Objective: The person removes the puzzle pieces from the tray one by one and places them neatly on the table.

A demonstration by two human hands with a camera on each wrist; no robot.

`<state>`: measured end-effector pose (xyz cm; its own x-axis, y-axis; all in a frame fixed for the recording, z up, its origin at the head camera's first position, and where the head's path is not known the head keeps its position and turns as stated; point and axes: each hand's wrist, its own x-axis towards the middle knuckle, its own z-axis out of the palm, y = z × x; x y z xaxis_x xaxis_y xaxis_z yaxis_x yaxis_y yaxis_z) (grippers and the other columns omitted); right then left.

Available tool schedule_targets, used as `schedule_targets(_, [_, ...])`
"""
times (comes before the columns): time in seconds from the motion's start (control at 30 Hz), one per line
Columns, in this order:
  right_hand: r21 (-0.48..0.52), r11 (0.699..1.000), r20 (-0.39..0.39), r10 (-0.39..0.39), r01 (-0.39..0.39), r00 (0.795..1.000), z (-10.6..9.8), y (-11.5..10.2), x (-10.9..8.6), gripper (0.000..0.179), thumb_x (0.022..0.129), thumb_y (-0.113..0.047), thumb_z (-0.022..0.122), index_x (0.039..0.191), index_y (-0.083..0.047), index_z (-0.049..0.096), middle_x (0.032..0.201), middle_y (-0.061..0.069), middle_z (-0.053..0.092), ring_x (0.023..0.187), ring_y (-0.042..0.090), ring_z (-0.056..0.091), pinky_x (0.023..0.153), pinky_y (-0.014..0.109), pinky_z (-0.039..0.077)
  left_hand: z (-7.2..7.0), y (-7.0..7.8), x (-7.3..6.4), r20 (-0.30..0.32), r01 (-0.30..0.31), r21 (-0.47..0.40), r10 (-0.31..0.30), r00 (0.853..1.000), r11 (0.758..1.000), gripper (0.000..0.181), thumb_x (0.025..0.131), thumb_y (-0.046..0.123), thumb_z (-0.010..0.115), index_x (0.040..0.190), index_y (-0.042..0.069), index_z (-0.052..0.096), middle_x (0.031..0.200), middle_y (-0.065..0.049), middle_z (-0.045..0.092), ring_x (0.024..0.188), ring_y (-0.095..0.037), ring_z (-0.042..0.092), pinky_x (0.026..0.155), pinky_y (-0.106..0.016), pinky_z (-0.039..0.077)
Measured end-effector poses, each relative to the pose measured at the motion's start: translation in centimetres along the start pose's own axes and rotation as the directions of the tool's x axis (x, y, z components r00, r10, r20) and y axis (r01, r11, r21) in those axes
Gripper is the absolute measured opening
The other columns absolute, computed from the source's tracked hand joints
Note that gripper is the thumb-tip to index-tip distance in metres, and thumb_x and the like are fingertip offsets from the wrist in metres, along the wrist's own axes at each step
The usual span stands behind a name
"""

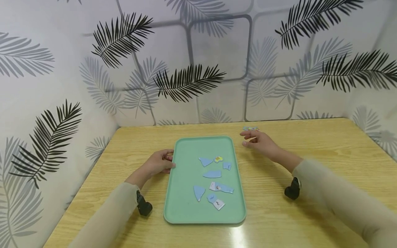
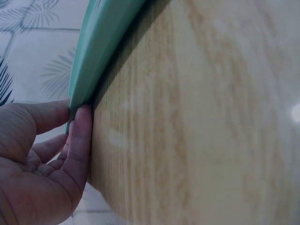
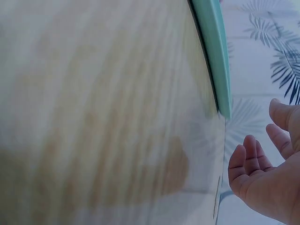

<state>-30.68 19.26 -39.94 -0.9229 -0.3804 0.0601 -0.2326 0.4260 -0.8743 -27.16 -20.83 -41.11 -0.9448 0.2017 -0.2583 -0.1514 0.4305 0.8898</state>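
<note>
One green tray (image 1: 183, 210): left hand (image 1: 159, 162) pinches edge | right hand (image 1: 260, 142) unladen, fingers relaxed | colourful item (image 1: 250, 128) beyond, indistinct

A wooden table (image 1: 270, 213) carries a green tray (image 1: 183, 206) lying flat; small colourful pieces (image 1: 251, 128) lie beyond the tray's far right corner.
</note>
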Motion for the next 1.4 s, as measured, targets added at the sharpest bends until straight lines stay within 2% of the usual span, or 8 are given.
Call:
schedule_targets(0.33, [0.032, 0.999, 0.048, 0.031, -0.033, 0.998, 2.5, -0.7, -1.4, 0.043, 0.095, -0.015, 0.064, 0.135, 0.0, 0.054, 0.13, 0.022, 0.05, 0.099, 0.029, 0.053, 0.078, 0.035, 0.049, 0.0, 0.0, 0.0, 0.003, -0.002, -0.002, 0.002, 1.0, 1.0, 0.063, 0.09, -0.002, 0.065, 0.147, 0.001, 0.038, 0.107, -0.015, 0.051, 0.086, -0.021, 0.056, 0.072, -0.031, 0.056])
schedule_targets(0.6, [0.027, 1.0, 0.106, 0.006, -0.009, 0.994, 3.9, -0.8, -1.8, 0.042, 0.091, -0.013, 0.069, 0.13, 0.0, 0.058, 0.13, 0.02, 0.054, 0.091, 0.027, 0.054, 0.071, 0.032, 0.049, -0.1, -0.3, 0.0, 0.004, 0.002, -0.011, -0.002, 1.0, 1.0, 0.064, 0.09, -0.002, 0.065, 0.147, 0.001, 0.038, 0.108, -0.015, 0.051, 0.087, -0.022, 0.056, 0.072, -0.032, 0.056])
schedule_targets(0.87, [-0.04, 0.999, 0.111, 0.007, -0.003, 0.994, 4.8, -0.9, -1.7, 0.041, 0.085, -0.014, 0.077, 0.123, -0.003, 0.065, 0.126, 0.014, 0.059, 0.079, 0.022, 0.05, 0.067, 0.031, 0.045, -0.1, -0.2, 0.0, 0.004, -0.001, -0.008, 0.001, 1.0, 1.0, 0.063, 0.09, -0.002, 0.065, 0.147, 0.001, 0.038, 0.108, -0.015, 0.051, 0.086, -0.021, 0.056, 0.072, -0.032, 0.056])
schedule_targets(1.07, [-0.066, 0.998, 0.138, -0.007, 0.016, 0.99, 5.1, -1.0, -1.5, 0.045, 0.082, -0.014, 0.079, 0.123, -0.004, 0.065, 0.112, 0.012, 0.059, 0.069, 0.019, 0.046, 0.06, 0.027, 0.042, -0.1, -0.2, 0.0, 0.013, -0.013, -0.008, 0.013, 1.0, 1.0, 0.064, 0.09, -0.002, 0.065, 0.148, 0.001, 0.037, 0.109, -0.016, 0.051, 0.087, -0.022, 0.056, 0.073, -0.032, 0.056])
schedule_targets(1.4, [-0.123, 0.992, 0.162, -0.012, 0.033, 0.987, 5.6, -1.0, -1.1, 0.043, 0.08, -0.014, 0.081, 0.119, -0.004, 0.067, 0.104, 0.008, 0.06, 0.07, 0.018, 0.046, 0.063, 0.027, 0.042, -0.2, -0.3, 0.0, 0.015, -0.018, 0.002, 0.018, 1.0, 1.0, 0.064, 0.09, -0.001, 0.065, 0.147, 0.001, 0.038, 0.109, -0.016, 0.051, 0.087, -0.022, 0.056, 0.072, -0.032, 0.055])
